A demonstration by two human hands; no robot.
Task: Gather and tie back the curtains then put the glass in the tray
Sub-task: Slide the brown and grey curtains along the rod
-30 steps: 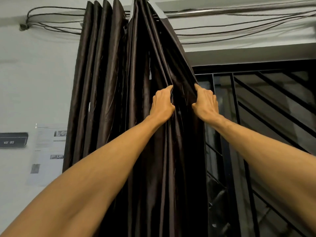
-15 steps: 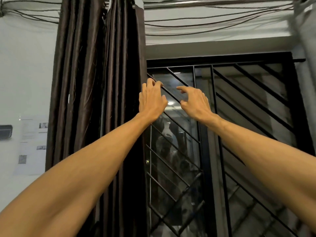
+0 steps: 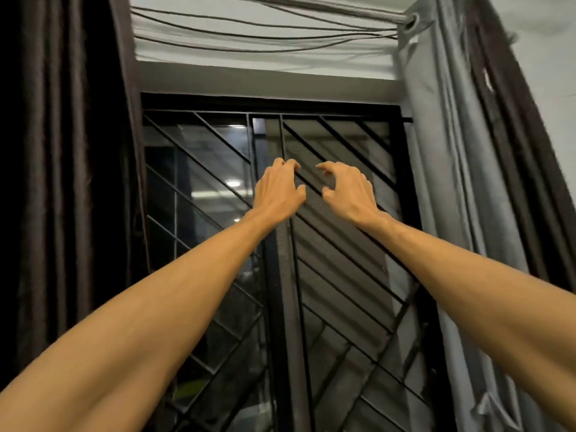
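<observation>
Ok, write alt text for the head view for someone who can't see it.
Two bare arms reach up toward a black window grille, the left hand and right hand side by side with fingers half curled, holding nothing. A dark curtain hangs gathered at the left and a second curtain, grey backing showing, hangs at the right from a metal rod.

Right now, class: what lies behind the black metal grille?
Behind the grille are dark glass panes, a bright light showing in the left one. What lies past the glass is unclear, and the forearms and dark curtain cover parts.
</observation>
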